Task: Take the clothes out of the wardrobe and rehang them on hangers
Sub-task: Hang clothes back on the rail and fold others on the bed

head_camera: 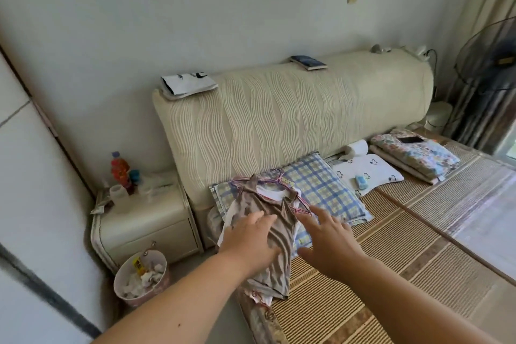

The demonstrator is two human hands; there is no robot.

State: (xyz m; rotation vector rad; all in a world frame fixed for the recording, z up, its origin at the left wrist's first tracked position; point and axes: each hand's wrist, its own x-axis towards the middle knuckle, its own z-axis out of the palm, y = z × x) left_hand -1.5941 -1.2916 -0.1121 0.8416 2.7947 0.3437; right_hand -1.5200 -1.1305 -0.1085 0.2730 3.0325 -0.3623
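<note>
A brown garment (279,240) on a thin pink-and-purple wire hanger (275,176) lies on the bed's near left corner, over a white garment (272,195) and partly on a blue checked pillow (324,190). My left hand (248,240) rests flat on the brown cloth with fingers straight. My right hand (326,234) hovers just right of the garment, fingers spread, fingertips near the hanger's right arm. The wardrobe's white door (33,204) fills the left edge.
A cream bedside cabinet (145,226) with bottles stands left of the bed, a pink waste bin (141,274) in front of it. Folded bedding (413,156), a white pillow (365,173) and a woven mat (391,246) lie on the bed. A fan (491,64) stands far right.
</note>
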